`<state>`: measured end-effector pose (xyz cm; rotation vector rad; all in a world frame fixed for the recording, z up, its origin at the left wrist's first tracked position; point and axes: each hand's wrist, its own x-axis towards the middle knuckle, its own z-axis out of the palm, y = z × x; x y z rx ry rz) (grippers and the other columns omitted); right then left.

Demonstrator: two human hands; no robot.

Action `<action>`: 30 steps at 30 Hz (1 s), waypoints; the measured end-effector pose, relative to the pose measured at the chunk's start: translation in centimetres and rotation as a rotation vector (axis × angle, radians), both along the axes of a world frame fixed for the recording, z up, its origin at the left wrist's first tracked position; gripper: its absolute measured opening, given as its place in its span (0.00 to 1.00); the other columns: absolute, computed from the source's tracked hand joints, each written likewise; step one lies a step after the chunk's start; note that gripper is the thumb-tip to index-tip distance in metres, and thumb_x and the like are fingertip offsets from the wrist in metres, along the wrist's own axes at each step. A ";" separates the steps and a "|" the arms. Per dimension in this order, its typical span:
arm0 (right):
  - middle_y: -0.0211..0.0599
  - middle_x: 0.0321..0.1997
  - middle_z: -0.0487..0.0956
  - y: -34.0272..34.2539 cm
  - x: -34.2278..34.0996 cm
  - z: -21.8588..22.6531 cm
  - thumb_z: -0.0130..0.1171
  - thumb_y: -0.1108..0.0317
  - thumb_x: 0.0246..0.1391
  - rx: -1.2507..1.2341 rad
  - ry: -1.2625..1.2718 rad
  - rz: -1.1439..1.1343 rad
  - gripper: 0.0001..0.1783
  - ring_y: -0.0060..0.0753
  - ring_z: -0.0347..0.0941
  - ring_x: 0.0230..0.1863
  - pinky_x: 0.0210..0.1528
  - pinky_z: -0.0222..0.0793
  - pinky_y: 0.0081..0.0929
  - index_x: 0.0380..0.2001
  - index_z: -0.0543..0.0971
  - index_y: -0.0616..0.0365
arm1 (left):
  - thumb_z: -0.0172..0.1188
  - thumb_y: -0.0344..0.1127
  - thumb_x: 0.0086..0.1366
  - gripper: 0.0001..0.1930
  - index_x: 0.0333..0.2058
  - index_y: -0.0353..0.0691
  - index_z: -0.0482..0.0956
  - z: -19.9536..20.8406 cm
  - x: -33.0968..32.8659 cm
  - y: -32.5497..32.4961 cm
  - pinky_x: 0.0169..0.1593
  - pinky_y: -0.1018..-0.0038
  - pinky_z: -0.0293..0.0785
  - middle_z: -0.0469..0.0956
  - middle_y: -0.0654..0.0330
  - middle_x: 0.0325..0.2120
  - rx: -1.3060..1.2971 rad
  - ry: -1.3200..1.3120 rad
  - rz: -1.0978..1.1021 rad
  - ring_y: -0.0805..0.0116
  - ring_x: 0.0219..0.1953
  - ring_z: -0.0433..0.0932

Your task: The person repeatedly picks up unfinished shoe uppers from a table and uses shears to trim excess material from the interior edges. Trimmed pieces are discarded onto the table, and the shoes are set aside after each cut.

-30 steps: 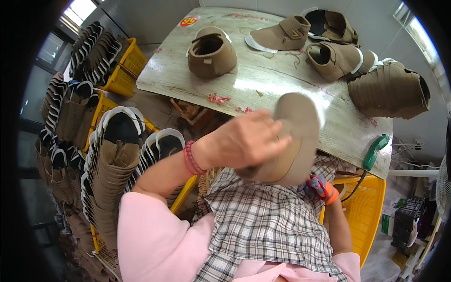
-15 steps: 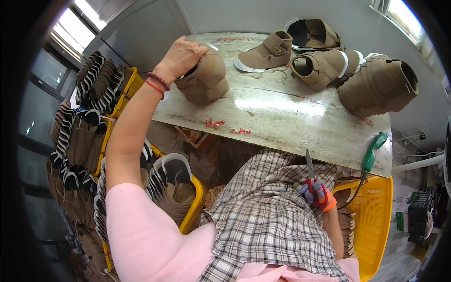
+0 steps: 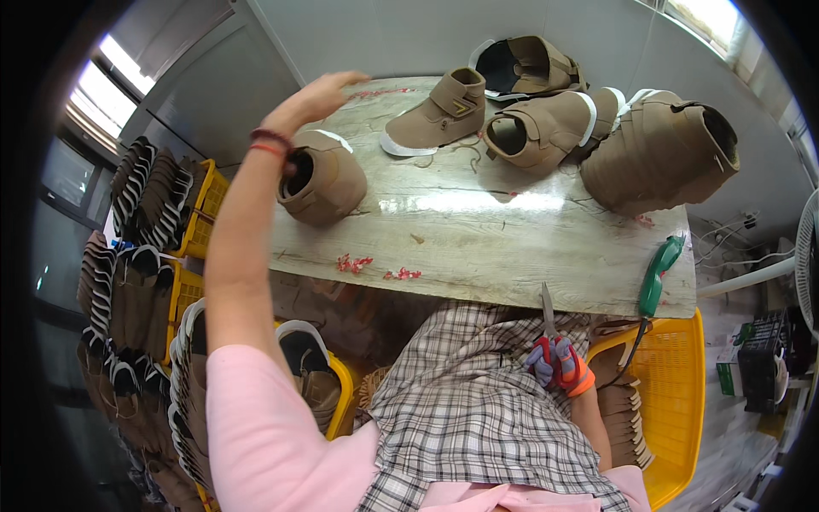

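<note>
Left hand [image 3: 317,100] hangs at eleven o'clock, fingers seemingly released, near a brown shoe upper [image 3: 333,183]; gloved right hand [image 3: 559,365] at four grasps red-handled scissors [image 3: 548,321].

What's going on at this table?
The person's bare left hand reaches over the left end of the table, beside a brown shoe upper; it looks empty, and whether the wrist touches the upper is unclear. The gloved right hand holds red-handled scissors by the near edge. More brown uppers sit toward the far and right sides, with a green corded tool at the right corner.
</note>
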<state>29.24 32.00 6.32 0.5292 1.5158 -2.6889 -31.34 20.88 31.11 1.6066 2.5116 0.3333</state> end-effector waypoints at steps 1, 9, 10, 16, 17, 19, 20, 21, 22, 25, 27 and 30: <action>0.29 0.19 0.70 0.0 0.0 -0.2 0.39 0.29 0.64 -0.011 -0.020 -0.026 0.45 0.24 0.65 0.21 0.27 0.65 0.23 0.40 0.78 0.69 | 0.51 0.21 0.57 0.36 0.67 0.44 0.62 -0.6 0.4 3.2 0.70 0.62 0.59 0.68 0.43 0.63 0.108 0.042 0.025 0.48 0.67 0.64; 0.31 0.21 0.73 0.0 -0.1 -1.0 0.37 0.31 0.65 0.014 0.096 -0.061 0.43 0.25 0.66 0.22 0.28 0.66 0.23 0.38 0.78 0.67 | 0.52 0.29 0.63 0.34 0.67 0.64 0.62 -11.7 5.5 21.6 0.66 0.42 0.61 0.36 0.33 0.71 0.004 0.039 0.268 0.23 0.68 0.52; 0.30 0.20 0.71 -0.1 0.0 -0.7 0.38 0.31 0.65 -0.006 0.065 -0.071 0.43 0.25 0.66 0.21 0.28 0.66 0.23 0.40 0.78 0.69 | 0.54 0.30 0.62 0.30 0.64 0.58 0.66 -11.8 5.4 21.5 0.64 0.44 0.65 0.43 0.31 0.69 0.033 0.021 0.285 0.24 0.66 0.57; 0.28 0.19 0.69 -0.2 -0.1 0.0 0.41 0.31 0.64 0.080 0.014 -0.040 0.43 0.21 0.63 0.21 0.27 0.64 0.22 0.42 0.78 0.69 | 0.66 0.32 0.55 0.13 0.37 0.32 0.77 -5.4 6.4 9.8 0.41 0.56 0.72 0.80 0.43 0.38 0.445 0.044 0.084 0.46 0.40 0.79; 0.27 0.19 0.69 -0.2 -0.2 0.2 0.42 0.31 0.64 0.111 0.001 -0.029 0.43 0.21 0.63 0.21 0.27 0.63 0.22 0.42 0.78 0.69 | 0.65 0.31 0.56 0.13 0.39 0.34 0.77 -3.9 7.5 6.4 0.42 0.63 0.73 0.81 0.49 0.36 0.552 -0.232 0.116 0.57 0.38 0.80; 0.30 0.21 0.73 -0.3 -0.4 0.7 0.43 0.37 0.65 0.307 0.016 -0.002 0.38 0.21 0.66 0.22 0.28 0.65 0.22 0.39 0.79 0.68 | 0.63 0.30 0.62 0.14 0.46 0.33 0.77 -2.2 10.9 -1.4 0.45 0.75 0.74 0.80 0.61 0.40 0.832 -0.544 -0.074 0.74 0.41 0.76; 0.31 0.21 0.76 -0.2 -0.4 1.1 0.43 0.41 0.66 0.444 0.037 -0.012 0.35 0.23 0.69 0.22 0.30 0.67 0.24 0.36 0.80 0.68 | 0.61 0.28 0.66 0.21 0.57 0.29 0.72 -2.0 13.3 -5.4 0.53 0.72 0.76 0.79 0.55 0.48 0.928 -0.720 -0.100 0.67 0.50 0.78; 0.33 0.22 0.78 -0.3 -0.8 1.5 0.43 0.44 0.67 0.589 0.064 -0.026 0.33 0.26 0.72 0.23 0.32 0.70 0.25 0.33 0.80 0.68 | 0.59 0.27 0.67 0.22 0.59 0.30 0.71 -2.3 15.5 -8.7 0.55 0.72 0.75 0.78 0.55 0.51 0.974 -0.918 -0.074 0.66 0.53 0.77; 0.37 0.26 0.81 0.6 -0.1 2.7 0.45 0.54 0.63 0.565 -0.215 0.058 0.24 0.25 0.74 0.26 0.32 0.70 0.24 0.33 0.80 0.67 | 0.56 0.28 0.68 0.22 0.60 0.31 0.70 -3.3 18.0 -11.4 0.56 0.71 0.74 0.77 0.54 0.53 1.021 -1.010 -0.047 0.67 0.53 0.77; 0.23 0.21 0.70 2.1 -1.5 4.8 0.58 0.50 0.61 0.250 -0.394 -0.274 0.19 0.17 0.65 0.20 0.22 0.60 0.20 0.38 0.78 0.58 | 0.51 0.35 0.69 0.10 0.43 0.36 0.75 -8.9 25.0 -16.3 0.59 0.70 0.67 0.68 0.47 0.62 0.890 -1.128 0.081 0.66 0.58 0.71; 0.29 0.23 0.74 3.1 -2.1 6.3 0.69 0.62 0.50 0.653 -0.374 -0.204 0.17 0.27 0.69 0.21 0.25 0.65 0.25 0.39 0.77 0.58 | 0.51 0.30 0.65 0.15 0.50 0.33 0.72 -14.3 29.1 -17.2 0.60 0.69 0.68 0.71 0.50 0.59 0.832 -1.392 0.155 0.65 0.57 0.73; 0.49 0.37 0.79 2.4 -4.1 6.6 0.70 0.63 0.45 1.569 -0.103 -0.117 0.18 0.53 0.76 0.41 0.45 0.72 0.41 0.38 0.78 0.59 | 0.52 0.22 0.59 0.28 0.61 0.30 0.69 -21.7 33.3 -17.5 0.61 0.67 0.70 0.76 0.54 0.53 0.869 -1.932 0.263 0.62 0.54 0.76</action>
